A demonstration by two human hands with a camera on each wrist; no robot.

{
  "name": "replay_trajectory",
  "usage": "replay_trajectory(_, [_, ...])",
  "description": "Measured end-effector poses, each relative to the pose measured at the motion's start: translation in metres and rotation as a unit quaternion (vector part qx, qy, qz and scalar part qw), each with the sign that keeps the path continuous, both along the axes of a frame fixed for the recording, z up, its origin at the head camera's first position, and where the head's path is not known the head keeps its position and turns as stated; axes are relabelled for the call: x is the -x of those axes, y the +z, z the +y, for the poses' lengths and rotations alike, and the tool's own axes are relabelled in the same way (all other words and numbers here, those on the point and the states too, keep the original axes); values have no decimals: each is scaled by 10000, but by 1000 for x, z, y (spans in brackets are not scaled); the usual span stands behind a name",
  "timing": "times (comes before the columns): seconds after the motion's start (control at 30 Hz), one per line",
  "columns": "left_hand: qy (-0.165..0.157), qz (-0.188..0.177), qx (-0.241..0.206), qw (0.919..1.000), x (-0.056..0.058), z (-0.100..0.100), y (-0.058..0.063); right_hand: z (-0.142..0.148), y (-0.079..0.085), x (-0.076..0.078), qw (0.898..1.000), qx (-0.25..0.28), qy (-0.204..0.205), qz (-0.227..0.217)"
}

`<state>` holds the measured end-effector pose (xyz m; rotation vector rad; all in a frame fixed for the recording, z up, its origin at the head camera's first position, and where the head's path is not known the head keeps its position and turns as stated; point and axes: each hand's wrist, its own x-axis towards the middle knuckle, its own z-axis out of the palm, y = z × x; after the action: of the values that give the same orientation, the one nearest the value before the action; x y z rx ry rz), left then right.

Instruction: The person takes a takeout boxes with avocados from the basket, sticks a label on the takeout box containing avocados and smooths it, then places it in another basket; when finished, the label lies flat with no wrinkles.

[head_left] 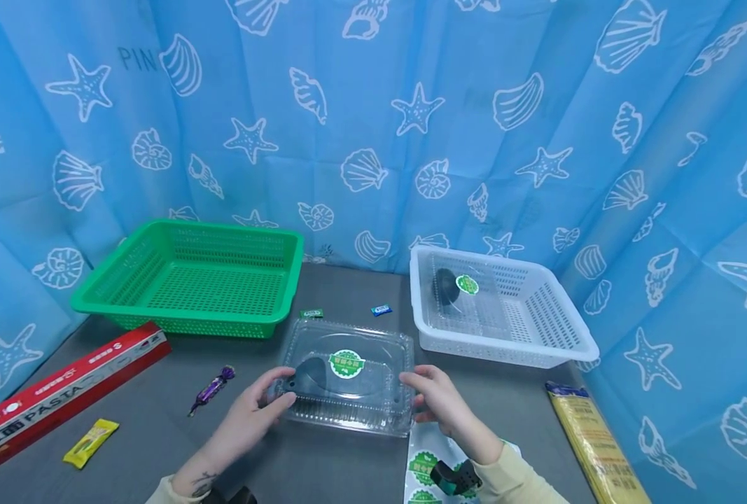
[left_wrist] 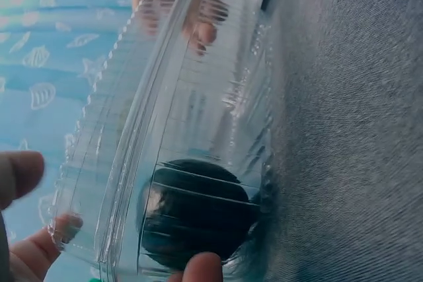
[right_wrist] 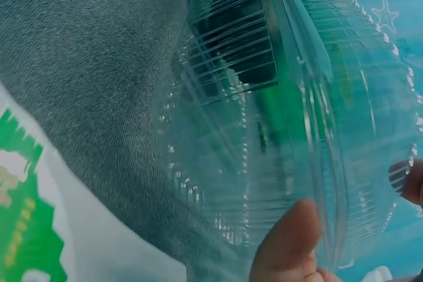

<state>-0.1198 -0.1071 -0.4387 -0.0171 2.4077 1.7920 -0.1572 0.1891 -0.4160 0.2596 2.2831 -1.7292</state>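
A clear plastic clamshell box point(head_left: 373, 381) with a round green sticker point(head_left: 346, 364) on its lid lies between my hands, lid down. Inside its left part is a dark rounded object point(left_wrist: 195, 212), its kind not clear through the ribbed plastic. My left hand point(head_left: 266, 402) holds the box's left side, thumb low at the front and fingers up by the lid. On the opposite side my right hand point(head_left: 439, 395) grips the right edge, its thumb point(right_wrist: 287, 242) against the wall near the rim seam.
A green basket point(head_left: 272, 325) stands back left. The white basket point(head_left: 505, 346) at back right holds another stickered clear box point(head_left: 493, 301). Around lie a red pasta box point(head_left: 64, 399), wrapped sweets point(head_left: 212, 388), a yellow packet point(head_left: 91, 443), a sticker sheet point(head_left: 417, 437) and a golden package point(head_left: 594, 441).
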Motion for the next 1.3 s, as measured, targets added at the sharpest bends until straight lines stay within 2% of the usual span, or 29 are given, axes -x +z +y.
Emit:
replay_trajectory(0.13, [-161,165,-49,9997,8,0,0,-1,-2,3,9995,278,58,-106])
replay_trajectory(0.27, [-122,166,-181,9996,22,-3,2,-4,-5,1,9954,827,149,-458])
replay_trajectory(0.37, [-23,249,-135,9996,34,-6,3,-9,-7,-6,9852,1469,270,-841])
replay_trajectory(0.47, [79,351,-63,9993,46,-9,2,-18,-9,-18,9686,2138,429,-1194])
replay_trajectory(0.53, [147,417,-53,9990,51,-11,1,-24,-8,-28,9590,2425,524,-1367])
replay_trajectory(0.6, [203,464,-165,9986,55,-13,0,-29,-7,-38,9538,2551,512,-1506])
replay_trajectory(0.7, [246,560,-238,9978,55,-17,0,-31,-6,-50,9635,2238,105,-1465])
replay_trajectory(0.8, [408,556,-322,9971,51,-25,3,-24,-6,-53,9806,1597,-758,-848])
replay_trajectory(0.87, [665,628,-358,9952,48,-34,6,-13,-8,-48,9855,1060,-1326,14])
replay_trajectory(0.93, [1038,789,-506,9902,49,-46,8,-1,-10,-39,9819,478,-1477,1085])
replay_trajectory(0.97, [1233,901,-591,9865,50,-52,8,5,-11,-34,9760,221,-1399,1653])
replay_trajectory(1.03, [1563,1148,-939,9765,57,-65,5,17,-11,-23,9603,-173,-991,2603])
replay_trajectory(1.1, [1782,1362,-1222,9668,68,-77,-2,26,-9,-13,9465,-352,-300,3193])
replay_trajectory(1.17, [1924,1511,-1500,9579,80,-86,-11,30,-8,-4,9370,-457,348,3446])
replay_trajectory(1.2, [1952,1574,-1599,9547,87,-90,-16,31,-7,0,9359,-501,637,3427])
replay_trajectory(1.3, [2161,1614,-1351,9534,96,-93,-21,31,-6,11,9379,-650,1307,3146])
